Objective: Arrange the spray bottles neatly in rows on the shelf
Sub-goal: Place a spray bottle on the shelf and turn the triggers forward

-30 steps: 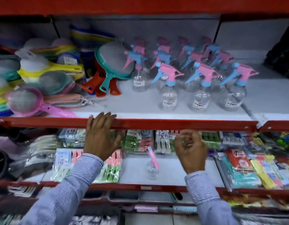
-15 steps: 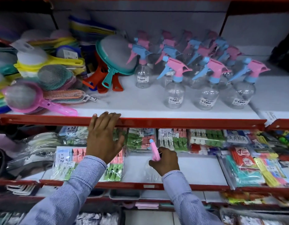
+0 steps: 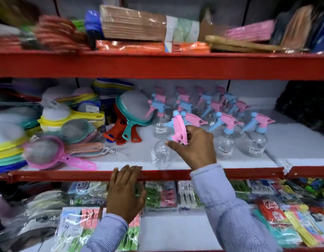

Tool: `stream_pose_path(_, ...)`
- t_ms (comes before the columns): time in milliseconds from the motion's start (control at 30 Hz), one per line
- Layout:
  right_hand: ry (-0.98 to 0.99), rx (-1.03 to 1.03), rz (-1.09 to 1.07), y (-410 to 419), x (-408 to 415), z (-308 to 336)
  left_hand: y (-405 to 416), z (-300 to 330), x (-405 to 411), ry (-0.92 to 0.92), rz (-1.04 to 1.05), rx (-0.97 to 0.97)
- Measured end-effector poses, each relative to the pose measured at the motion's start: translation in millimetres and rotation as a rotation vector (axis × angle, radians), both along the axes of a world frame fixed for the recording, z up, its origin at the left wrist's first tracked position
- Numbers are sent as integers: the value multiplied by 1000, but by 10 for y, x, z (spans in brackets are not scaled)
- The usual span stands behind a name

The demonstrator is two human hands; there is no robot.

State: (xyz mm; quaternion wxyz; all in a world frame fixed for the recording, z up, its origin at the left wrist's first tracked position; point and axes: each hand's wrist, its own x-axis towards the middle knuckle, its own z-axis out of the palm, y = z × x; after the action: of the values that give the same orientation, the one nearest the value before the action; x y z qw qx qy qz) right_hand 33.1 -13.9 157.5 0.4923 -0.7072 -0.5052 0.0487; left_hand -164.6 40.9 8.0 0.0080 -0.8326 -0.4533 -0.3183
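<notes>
Two hands are in view, both in blue striped sleeves. Nearest, on the lower shelf (image 3: 175, 231), lie packs of clothes pegs (image 3: 74, 226). The left hand (image 3: 125, 193) lies flat on the red front edge of the middle shelf (image 3: 230, 172), with its fingers spread over the edge and holding nothing. To the right of it and higher, the right hand (image 3: 195, 146) is closed around the pink trigger head of a clear spray bottle (image 3: 164, 155); the grip pinches the head between thumb and fingers. This bottle is tilted, with its round body near the front of the middle shelf, and I cannot tell if the bottom touches the white surface. Just behind and to the right stand the other spray bottles (image 3: 225, 140), upright, with pink and blue heads, in loose rows that go back to the wall. On the left side of the same shelf lie plastic strainers (image 3: 48, 153) of pink, yellow and teal colour, piled together, well apart from the held bottle. Farthest, on the top shelf (image 3: 157, 64), are wrapped packs of goods (image 3: 134, 24), too blurred to name.
</notes>
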Motion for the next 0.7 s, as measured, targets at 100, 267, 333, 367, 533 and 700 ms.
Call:
stream_pose_path(100,-47,-41,-30,389,-28,-73,3,0,-15,-7,-9,18)
stream_pose_path(267,-1,-29,-38,702,-76,-188,9,-16,0,8,6,18)
stream_pose_path(333,-1,1,-30,745,-94,-218,11,-29,1,7,9,21)
stream_pose_path(367,-6,20,-29,761,-103,-237,19,-43,-4,8,5,24)
stream_pose_path(533,70,86,-38,792,-138,-317,49,-76,9,5,8,39)
stream_pose_path(700,164,168,-2,771,-149,-396,47,-85,29,-9,28,38)
